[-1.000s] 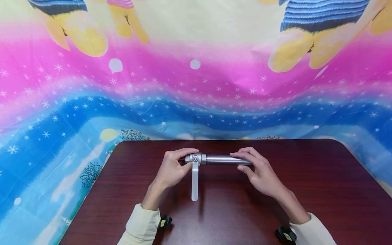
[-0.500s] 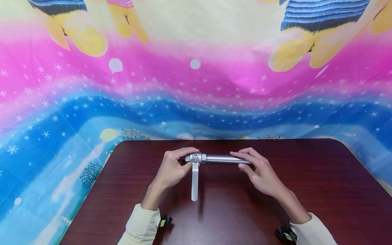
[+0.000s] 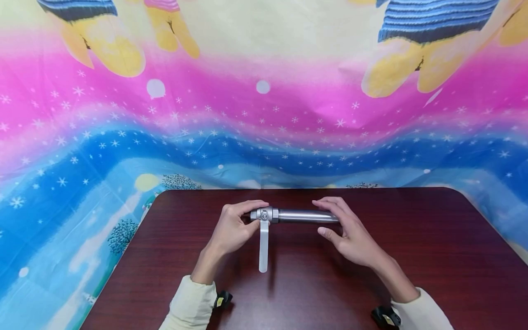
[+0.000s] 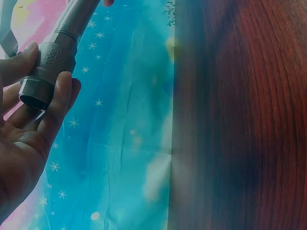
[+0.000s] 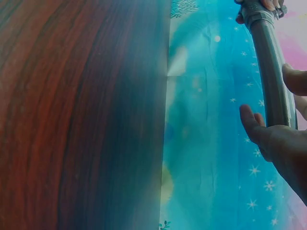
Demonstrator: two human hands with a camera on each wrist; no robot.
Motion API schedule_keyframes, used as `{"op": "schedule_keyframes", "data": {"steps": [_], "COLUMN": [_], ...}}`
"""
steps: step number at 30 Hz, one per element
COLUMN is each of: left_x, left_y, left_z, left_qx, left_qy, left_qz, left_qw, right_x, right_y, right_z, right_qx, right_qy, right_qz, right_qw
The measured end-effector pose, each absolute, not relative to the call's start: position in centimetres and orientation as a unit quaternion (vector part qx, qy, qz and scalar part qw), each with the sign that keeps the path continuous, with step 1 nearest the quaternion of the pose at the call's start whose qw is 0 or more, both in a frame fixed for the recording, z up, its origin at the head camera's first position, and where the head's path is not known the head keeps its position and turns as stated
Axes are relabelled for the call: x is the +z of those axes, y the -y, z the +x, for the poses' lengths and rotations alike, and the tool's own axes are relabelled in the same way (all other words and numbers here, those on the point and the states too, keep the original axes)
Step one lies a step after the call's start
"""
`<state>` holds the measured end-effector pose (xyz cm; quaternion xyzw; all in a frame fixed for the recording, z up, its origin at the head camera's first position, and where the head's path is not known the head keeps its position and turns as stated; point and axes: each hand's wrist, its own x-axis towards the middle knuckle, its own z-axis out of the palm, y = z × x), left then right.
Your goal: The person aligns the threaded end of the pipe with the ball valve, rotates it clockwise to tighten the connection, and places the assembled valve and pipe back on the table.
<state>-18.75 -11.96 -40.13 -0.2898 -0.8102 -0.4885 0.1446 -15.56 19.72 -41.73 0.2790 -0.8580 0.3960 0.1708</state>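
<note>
My left hand [image 3: 232,230] grips a silver ball valve [image 3: 270,211] by its left end, thumb below and fingers over the top. The flat lever [image 3: 263,250] of the valve points toward me. From the valve's right side runs a straight metal pipe [image 3: 303,216], held level above the table. Around the pipe's far end lies my right hand [image 3: 355,239], its fingers loosely extended and its thumb apart from the metal. In the right wrist view the pipe [image 5: 272,72] passes between thumb and fingers, its end hidden by the palm. Threads [image 4: 67,31] show at the joint in the left wrist view.
Below the hands is a dark red wooden table [image 3: 297,293] with rounded far corners. A colourful printed cloth [image 3: 264,133] hangs behind it and along its sides. Black wrist devices [image 3: 222,299] sit by both cuffs.
My right hand has loosened: its thumb has dropped away from the pipe and its fingers have spread. The valve and pipe have shifted very slightly down and to the right, still in my left hand.
</note>
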Motion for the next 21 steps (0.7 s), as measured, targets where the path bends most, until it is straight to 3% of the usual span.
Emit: {"op": "schedule_keyframes", "data": {"steps": [21], "left_x": [-39.99], "left_y": [12.00], "left_z": [-18.64], "left_qx": [-0.491], "left_qy": [0.814], "left_qz": [-0.279], "left_qw": [0.134], "right_x": [-41.99], "right_y": [-19.82], "right_z": [-16.03], "right_qx": [0.374], "right_qy": [0.849], "right_qz": [0.303], "right_qw": [0.219]}}
